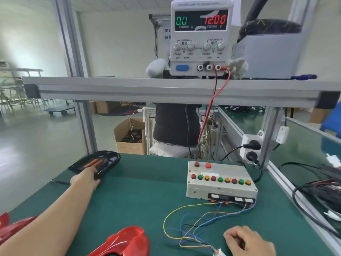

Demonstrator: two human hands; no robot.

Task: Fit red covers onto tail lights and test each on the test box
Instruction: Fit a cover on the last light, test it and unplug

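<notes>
Fingers (95, 171) of my left hand (86, 179) grasp the near edge of the black tail light (96, 161) at the far left of the counter (140, 193), arm stretched out over the green mat. Tail light lies flat, orange strips showing inside. Red covers: one (125, 242) at the near edge just beside my left forearm, more red pieces (11, 228) at the far left corner, partly out of view. Centre-right: test box (221, 182) on the counter, row of red, green and amber buttons on top, coloured wires (193, 222) looping from its front toward my right hand (249, 241). Right hand rests on the counter, fingers curled; cannot tell whether they hold the white connector (219, 253) just beside them. Up on the shelf (129, 89), power supply (200, 39) reads 0.0 A, 12.00 V.
</notes>
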